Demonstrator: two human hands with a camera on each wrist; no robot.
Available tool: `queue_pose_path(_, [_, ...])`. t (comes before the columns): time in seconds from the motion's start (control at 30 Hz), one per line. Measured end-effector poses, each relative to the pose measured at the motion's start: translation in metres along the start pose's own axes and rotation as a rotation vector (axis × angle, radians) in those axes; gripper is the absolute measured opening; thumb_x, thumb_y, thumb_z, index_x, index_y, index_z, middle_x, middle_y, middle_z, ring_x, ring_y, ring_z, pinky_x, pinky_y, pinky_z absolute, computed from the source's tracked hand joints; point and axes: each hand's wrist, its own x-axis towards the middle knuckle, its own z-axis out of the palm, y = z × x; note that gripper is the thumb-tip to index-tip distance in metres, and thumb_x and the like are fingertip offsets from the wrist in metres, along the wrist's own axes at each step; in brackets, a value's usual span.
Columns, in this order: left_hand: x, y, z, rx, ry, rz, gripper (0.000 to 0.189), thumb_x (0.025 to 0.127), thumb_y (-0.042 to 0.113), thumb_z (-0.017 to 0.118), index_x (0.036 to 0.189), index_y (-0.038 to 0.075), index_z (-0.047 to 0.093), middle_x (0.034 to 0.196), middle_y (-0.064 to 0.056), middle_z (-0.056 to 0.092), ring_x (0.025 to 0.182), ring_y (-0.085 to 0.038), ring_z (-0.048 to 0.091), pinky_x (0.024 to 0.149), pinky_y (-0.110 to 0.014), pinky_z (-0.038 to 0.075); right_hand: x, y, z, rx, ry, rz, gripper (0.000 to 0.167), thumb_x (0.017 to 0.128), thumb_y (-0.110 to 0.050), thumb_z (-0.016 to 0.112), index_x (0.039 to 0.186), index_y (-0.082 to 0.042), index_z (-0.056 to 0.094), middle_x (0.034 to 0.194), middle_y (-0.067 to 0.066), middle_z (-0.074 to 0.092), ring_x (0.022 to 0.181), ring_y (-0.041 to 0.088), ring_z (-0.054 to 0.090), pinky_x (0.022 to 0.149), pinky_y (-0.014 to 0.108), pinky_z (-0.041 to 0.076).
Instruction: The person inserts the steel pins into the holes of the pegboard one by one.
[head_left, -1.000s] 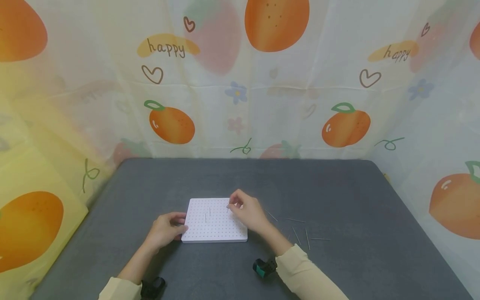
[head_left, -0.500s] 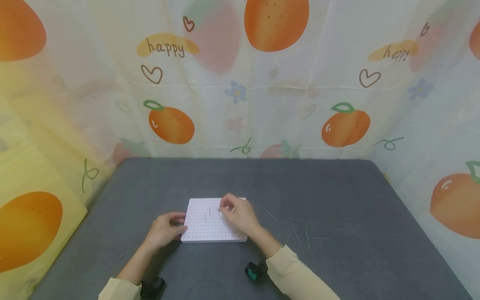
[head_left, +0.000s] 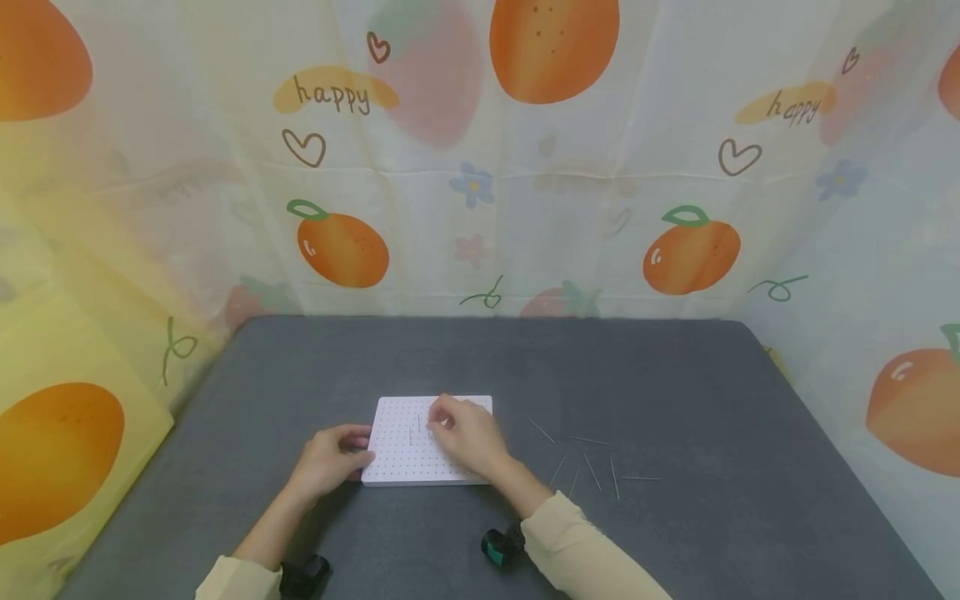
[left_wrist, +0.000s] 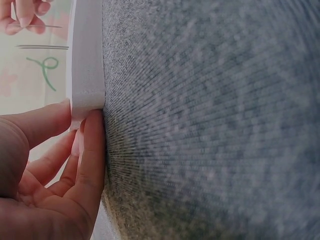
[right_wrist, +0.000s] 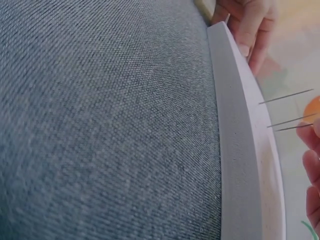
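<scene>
A white pegboard (head_left: 397, 468) with rows of small holes lies on the dark table. My left hand (head_left: 327, 457) grips its left edge; in the left wrist view the thumb (left_wrist: 50, 120) is at the top face and the fingers are at the side and bottom. Above the board, my right hand (head_left: 472, 440) pinches a thin metal pin (right_wrist: 294, 127) between thumb and fingertips, its lower end close over the board. Two similar pins stand upright in the board, one nearer (head_left: 410, 437) and one farther (head_left: 419, 423), just left of the right hand's fingertips.
Several loose metal pins (head_left: 590, 440) lie scattered on the grey table (head_left: 675, 375) to the right of the board. A patterned cloth (head_left: 555, 242) hangs behind the table. Dark wrist devices (head_left: 501, 546) sit under both forearms.
My right hand has moved left and slightly nearer across the board with its pin, coming up beside the standing pins. The left hand and the board have stayed in place.
</scene>
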Motion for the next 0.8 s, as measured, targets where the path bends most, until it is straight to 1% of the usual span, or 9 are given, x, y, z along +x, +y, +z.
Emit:
queue_pose_path(0.17, [-0.0003,-0.001,-0.0005,0.003,-0.001,0.011,0.044,0.08,0.007,0.068,0.122,0.002,0.056,0.103,-0.012,0.061,0.076,-0.016,0.06,0.062,-0.031,0.055,0.0002,-0.002,0.0015,-0.029,-0.005,0.001,0.005,0.082,-0.018,0.063,0.084,-0.022,0.06,0.081,-0.009,0.067,0.07,0.006,0.056,0.06,0.018,0.043])
queue_pose_path(0.4, [0.0006,-0.0021,-0.0005,-0.007,-0.003,0.013,0.044,0.08,0.007,0.067,0.122,0.003,0.056,0.102,-0.012,0.061,0.075,-0.016,0.06,0.062,-0.03,0.055,0.0008,-0.0037,0.0033,-0.035,-0.015,0.013,0.005,0.081,-0.019,0.064,0.083,-0.023,0.06,0.08,-0.009,0.066,0.069,0.005,0.055,0.058,0.018,0.041])
queue_pose_path(0.63, [0.0001,-0.0021,-0.0011,-0.009,-0.006,0.009,0.043,0.08,0.007,0.067,0.121,0.002,0.056,0.103,-0.013,0.061,0.076,-0.016,0.061,0.063,-0.03,0.055,0.0015,-0.0025,0.0053,-0.055,-0.016,-0.015,0.006,0.081,-0.017,0.063,0.083,-0.022,0.061,0.075,-0.01,0.064,0.067,0.005,0.054,0.058,0.017,0.041])
queue_pose_path(0.8, [0.0015,-0.002,-0.0005,-0.004,-0.002,-0.001,0.043,0.08,0.008,0.068,0.121,0.004,0.057,0.103,-0.011,0.062,0.076,-0.016,0.06,0.063,-0.03,0.055,0.0023,-0.0004,0.0074,-0.07,-0.041,-0.025,0.006,0.081,-0.017,0.061,0.083,-0.023,0.061,0.071,-0.011,0.062,0.067,0.004,0.054,0.059,0.017,0.04])
